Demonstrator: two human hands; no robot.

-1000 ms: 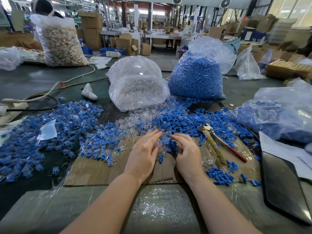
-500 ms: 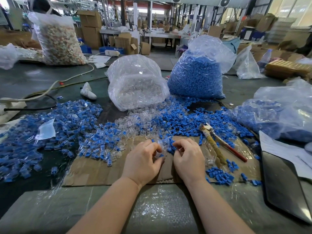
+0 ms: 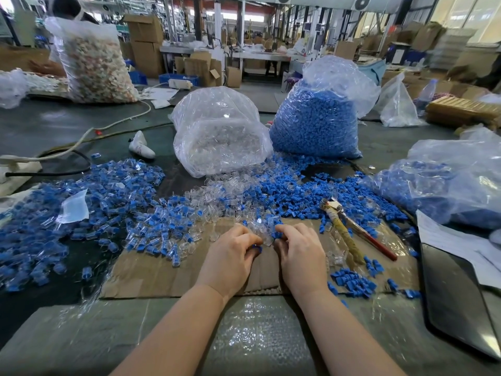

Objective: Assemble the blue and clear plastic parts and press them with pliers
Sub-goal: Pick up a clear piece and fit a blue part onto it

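Both hands work over the cardboard sheet (image 3: 151,278) at the table's near edge. The left hand (image 3: 230,261) has its fingers curled around a blue part (image 3: 257,249). The right hand (image 3: 301,256) pinches a clear part (image 3: 264,234). The pliers (image 3: 349,229) lie untouched just to the right.
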